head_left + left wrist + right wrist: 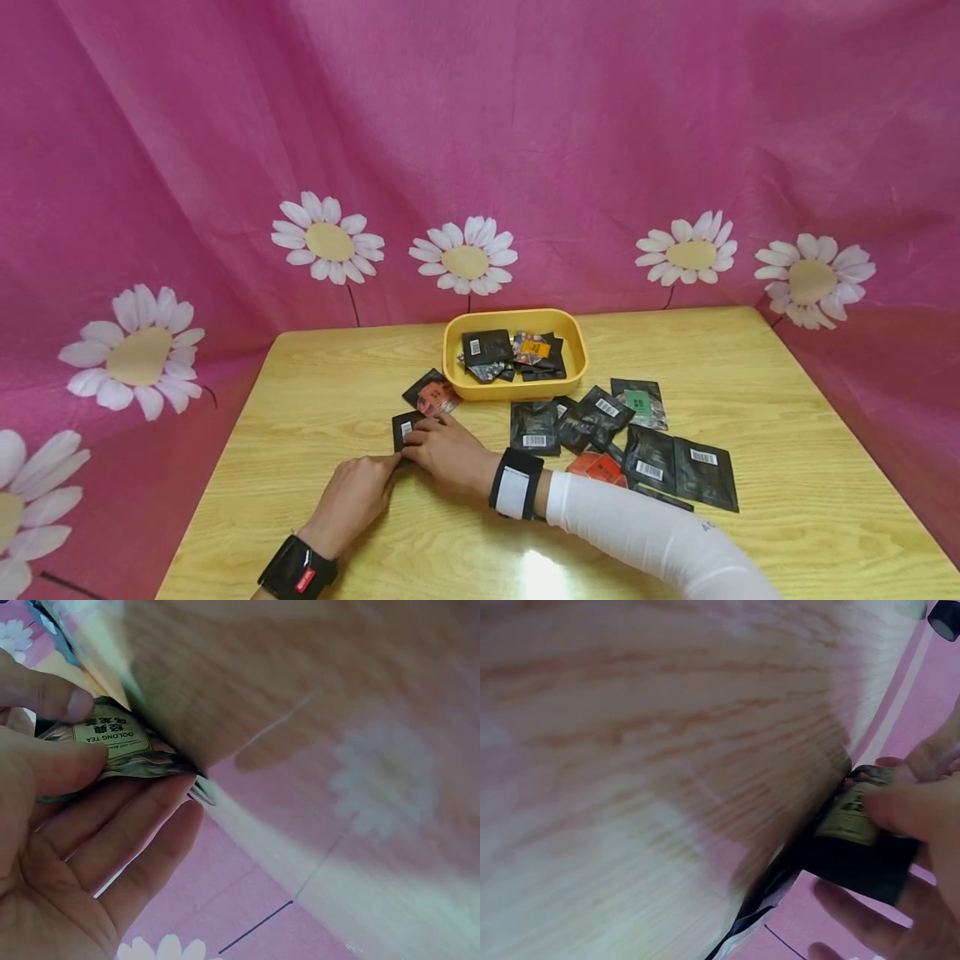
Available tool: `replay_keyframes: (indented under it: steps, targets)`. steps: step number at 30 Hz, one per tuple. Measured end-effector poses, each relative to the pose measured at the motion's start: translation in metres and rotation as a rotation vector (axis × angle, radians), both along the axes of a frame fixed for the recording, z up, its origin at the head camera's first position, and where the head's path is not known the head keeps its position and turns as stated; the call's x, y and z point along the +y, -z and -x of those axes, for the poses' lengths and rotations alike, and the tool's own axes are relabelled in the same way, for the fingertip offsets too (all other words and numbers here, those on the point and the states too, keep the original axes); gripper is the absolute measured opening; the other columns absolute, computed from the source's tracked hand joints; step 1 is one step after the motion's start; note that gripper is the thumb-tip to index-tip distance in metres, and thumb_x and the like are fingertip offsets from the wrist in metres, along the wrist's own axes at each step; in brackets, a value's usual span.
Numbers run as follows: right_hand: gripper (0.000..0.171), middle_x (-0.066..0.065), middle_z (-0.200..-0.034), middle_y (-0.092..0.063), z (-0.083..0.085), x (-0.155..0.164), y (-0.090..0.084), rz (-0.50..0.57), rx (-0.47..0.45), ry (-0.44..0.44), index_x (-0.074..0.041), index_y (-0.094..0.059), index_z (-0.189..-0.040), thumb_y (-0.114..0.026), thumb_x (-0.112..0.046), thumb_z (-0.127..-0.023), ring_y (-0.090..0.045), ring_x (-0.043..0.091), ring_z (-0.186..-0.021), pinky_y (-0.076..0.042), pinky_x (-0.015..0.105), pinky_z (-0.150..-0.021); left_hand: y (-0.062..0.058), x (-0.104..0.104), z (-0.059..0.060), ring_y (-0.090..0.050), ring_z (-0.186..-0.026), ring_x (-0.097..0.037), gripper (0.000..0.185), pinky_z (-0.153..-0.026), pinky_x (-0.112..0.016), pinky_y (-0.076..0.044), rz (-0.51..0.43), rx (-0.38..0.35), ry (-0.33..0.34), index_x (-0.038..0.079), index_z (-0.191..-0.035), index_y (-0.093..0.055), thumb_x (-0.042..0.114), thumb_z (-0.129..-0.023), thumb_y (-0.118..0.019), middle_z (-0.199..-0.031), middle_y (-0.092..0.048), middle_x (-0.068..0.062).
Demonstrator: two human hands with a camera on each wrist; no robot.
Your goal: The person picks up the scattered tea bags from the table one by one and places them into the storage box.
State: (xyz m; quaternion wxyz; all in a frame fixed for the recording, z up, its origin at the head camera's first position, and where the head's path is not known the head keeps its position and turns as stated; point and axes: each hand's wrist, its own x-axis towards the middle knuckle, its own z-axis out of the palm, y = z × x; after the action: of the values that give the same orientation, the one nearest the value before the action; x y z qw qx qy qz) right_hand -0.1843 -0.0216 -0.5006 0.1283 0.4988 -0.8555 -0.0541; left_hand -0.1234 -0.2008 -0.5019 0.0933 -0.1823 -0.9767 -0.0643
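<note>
The left hand (352, 497) pinches a dark tea packet (406, 430), thumb over its label and fingers beneath. The right hand (448, 450) meets it from the other side, fingertips curled on the same packet, which lies between both hands just above the table (315, 400). Past the fingers lies another packet (431, 392), then the yellow tray (517, 385). Right of the forearm, more packets (622, 442) lie loose. A good grip keeps both thumbs flat and lifts only one packet.

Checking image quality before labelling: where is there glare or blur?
Head view: sharp, with a bright glare patch on the light wooden table near the white sleeve. Left wrist view: the black tea sachet's label is readable, background soft. Right wrist view: heavy motion blur throughout.
</note>
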Motion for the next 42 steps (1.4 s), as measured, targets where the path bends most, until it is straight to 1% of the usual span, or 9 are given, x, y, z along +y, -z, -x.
replay_keyframes:
  steps: [4, 8, 11, 16, 22, 27, 33, 37, 42]
  targets:
    - [0.026, -0.011, -0.125, -0.067, -0.003, 0.003, -0.006, 0.068, 0.068, -0.056, -0.028, -0.07, -0.118, -0.054, -0.024, -0.098, -0.059, 0.011, -0.12, -0.044, 0.033, -0.103, -0.014, -0.001, -0.008, -0.066, -0.064, -0.011, 0.007, -0.051, -0.027, -0.041, -0.045, 0.01, -0.002, 0.016, -0.089, -0.072, 0.01, -0.089, -0.069, -0.074, -0.07, 0.005]
    - [0.019, -0.012, -0.103, -0.073, -0.006, 0.009, -0.019, 0.166, 0.025, -0.075, -0.024, -0.071, -0.108, -0.056, -0.021, -0.096, -0.068, 0.005, -0.095, -0.053, 0.026, -0.083, -0.028, -0.001, -0.011, -0.068, -0.068, -0.011, 0.01, -0.053, -0.028, -0.045, -0.101, 0.069, 0.015, 0.016, -0.093, -0.074, 0.009, -0.087, -0.072, -0.078, -0.072, 0.005]
    - [0.014, -0.014, -0.087, -0.072, -0.008, 0.015, -0.028, 0.217, -0.037, -0.07, -0.024, -0.069, -0.098, -0.055, -0.023, -0.099, -0.067, 0.003, -0.075, -0.054, 0.025, -0.063, -0.036, 0.002, -0.013, -0.07, -0.072, -0.011, 0.014, -0.055, -0.028, -0.048, -0.121, 0.1, 0.026, 0.016, -0.098, -0.075, 0.009, -0.086, -0.073, -0.081, -0.074, 0.004]
    - [0.013, -0.012, -0.08, -0.071, -0.008, 0.028, -0.044, 0.218, -0.016, -0.074, -0.022, -0.068, -0.094, -0.055, -0.023, -0.099, -0.066, 0.005, -0.068, -0.053, 0.025, -0.057, -0.047, 0.011, -0.01, -0.067, -0.066, -0.009, 0.014, -0.051, -0.026, -0.046, -0.09, 0.134, 0.07, 0.015, -0.095, -0.074, 0.005, -0.085, -0.073, -0.077, -0.072, 0.004]
    - [0.017, -0.005, -0.088, -0.074, 0.005, 0.048, -0.065, 0.223, 0.078, -0.016, -0.017, -0.071, -0.106, -0.06, -0.012, -0.094, -0.069, 0.01, -0.072, -0.055, 0.029, -0.056, -0.067, 0.031, 0.02, -0.043, -0.053, -0.002, 0.021, -0.045, -0.022, -0.032, -0.002, 0.226, 0.181, 0.016, -0.078, -0.057, 0.0, -0.084, -0.069, -0.06, -0.047, 0.01]
    - [0.021, -0.004, -0.096, -0.075, 0.018, 0.065, -0.083, 0.254, 0.079, 0.036, -0.015, -0.07, -0.113, -0.06, -0.012, -0.095, -0.071, 0.012, -0.074, -0.056, 0.032, -0.057, -0.083, 0.048, 0.044, -0.057, -0.054, -0.01, 0.007, -0.045, -0.029, -0.042, 0.016, 0.298, 0.234, 0.011, -0.092, -0.065, 0.012, -0.088, -0.071, -0.063, -0.059, 0.003]
    - [0.028, 0.001, -0.104, -0.075, 0.036, 0.087, -0.097, 0.258, 0.1, 0.097, -0.011, -0.068, -0.117, -0.061, -0.004, -0.091, -0.072, 0.019, -0.084, -0.058, 0.036, -0.062, -0.098, 0.071, 0.073, -0.065, -0.063, -0.016, 0.016, -0.05, -0.033, -0.05, 0.043, 0.289, 0.269, 0.011, -0.094, -0.065, 0.015, -0.083, -0.077, -0.073, -0.066, 0.001]
    - [0.03, 0.001, -0.104, -0.075, 0.053, 0.103, -0.101, 0.279, 0.131, 0.151, -0.01, -0.068, -0.118, -0.063, -0.003, -0.089, -0.072, 0.021, -0.084, -0.056, 0.037, -0.059, -0.106, 0.087, 0.096, -0.065, -0.064, -0.017, 0.014, -0.05, -0.032, -0.05, 0.077, 0.287, 0.288, 0.009, -0.102, -0.065, 0.011, -0.088, -0.068, -0.08, -0.068, -0.002]
    - [0.025, 0.003, -0.098, -0.074, 0.072, 0.119, -0.106, 0.312, 0.146, 0.224, -0.009, -0.068, -0.108, -0.067, -0.002, -0.084, -0.071, 0.022, -0.081, -0.056, 0.04, -0.059, -0.109, 0.107, 0.123, -0.067, -0.068, -0.022, 0.018, -0.052, -0.037, -0.051, 0.06, 0.304, 0.291, 0.009, -0.113, -0.065, 0.011, -0.096, -0.058, -0.089, -0.071, -0.004]
